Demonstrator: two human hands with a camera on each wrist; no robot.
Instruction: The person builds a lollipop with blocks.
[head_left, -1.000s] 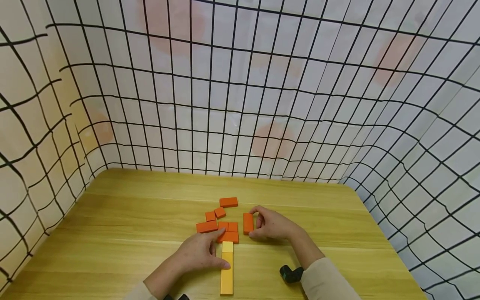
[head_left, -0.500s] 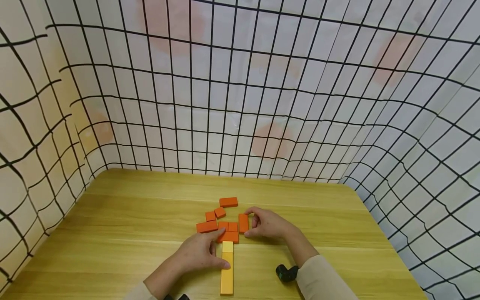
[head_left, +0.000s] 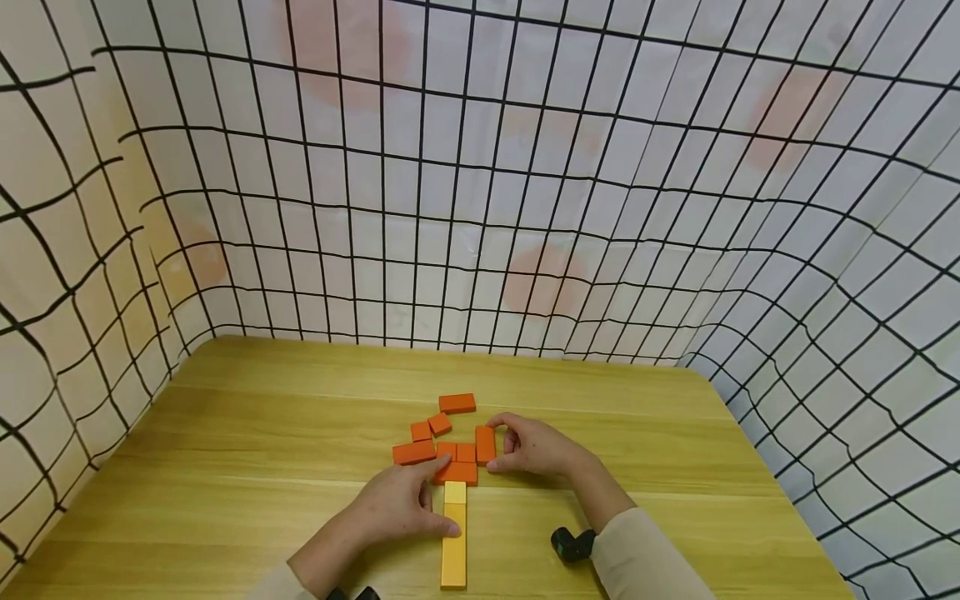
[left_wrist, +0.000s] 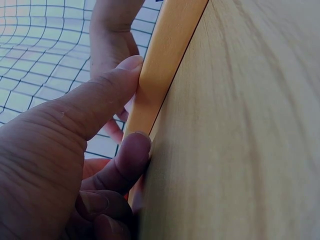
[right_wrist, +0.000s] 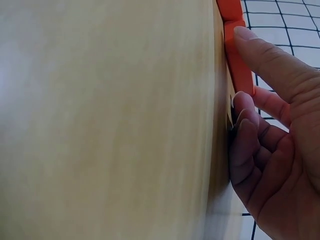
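Note:
My right hand (head_left: 540,446) pinches an upright-lying orange rectangular block (head_left: 485,444) by its two ends, thumb near and index finger far. That block is right beside a small orange square block (head_left: 466,453). Below the square pieces lies a crosswise orange block (head_left: 460,475). My left hand (head_left: 393,504) rests its index finger on the orange pieces, and its thumb is on the long yellow block (head_left: 453,558). Between that yellow block and the orange group sits a paler yellow square (head_left: 455,492). In the left wrist view, the thumb (left_wrist: 127,70) presses the yellow block's side.
Farther back lie an orange rectangular block (head_left: 457,404) and two small orange squares (head_left: 421,432). Another orange rectangle (head_left: 413,453) touches the group's left side. The wooden table (head_left: 637,425) is bordered by white sheets with a black grid (head_left: 480,208).
The right hand has slid its orange block leftward, up to the orange group. The left hand has kept its place.

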